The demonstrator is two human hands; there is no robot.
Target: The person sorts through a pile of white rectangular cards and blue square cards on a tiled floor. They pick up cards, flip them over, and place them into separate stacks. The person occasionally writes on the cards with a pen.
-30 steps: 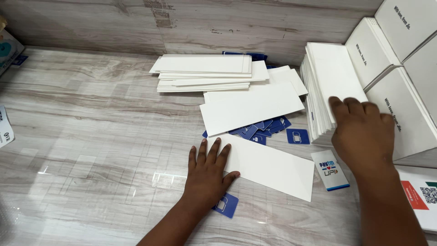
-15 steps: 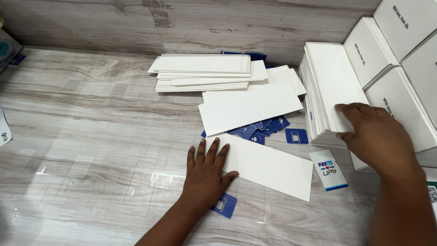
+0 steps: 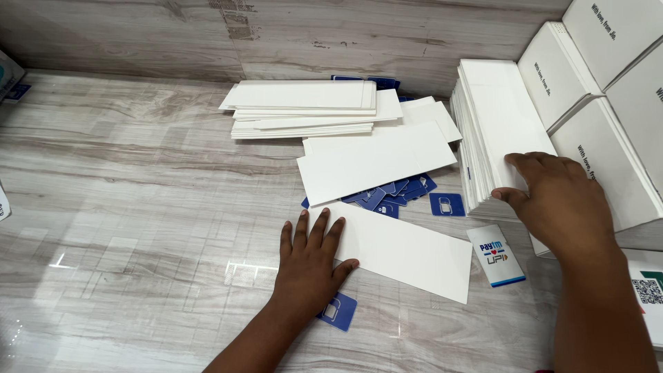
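Observation:
My left hand [image 3: 309, 261] lies flat with fingers spread on the near end of a long white card sheet [image 3: 407, 250] on the wood-pattern surface. A small blue card [image 3: 338, 311] peeks out beside that wrist. My right hand [image 3: 561, 204] rests on the near end of a leaning stack of white sheets [image 3: 494, 124], thumb against its edge and fingers on its top sheet. Between the hands, another white sheet [image 3: 376, 163] covers several small blue cards [image 3: 397, 191]. One blue card [image 3: 447, 204] lies apart.
A flat pile of white sheets [image 3: 307, 109] sits at the back near the wall. White boxes [image 3: 608, 90] stand at the right. A small white and blue printed card [image 3: 496, 255] lies near the stack. A printed sheet [image 3: 646, 293] shows at the right edge.
My right hand has slid a little along the leaning stack, its thumb now at the stack's edge. The left hand has stayed flat on the long sheet.

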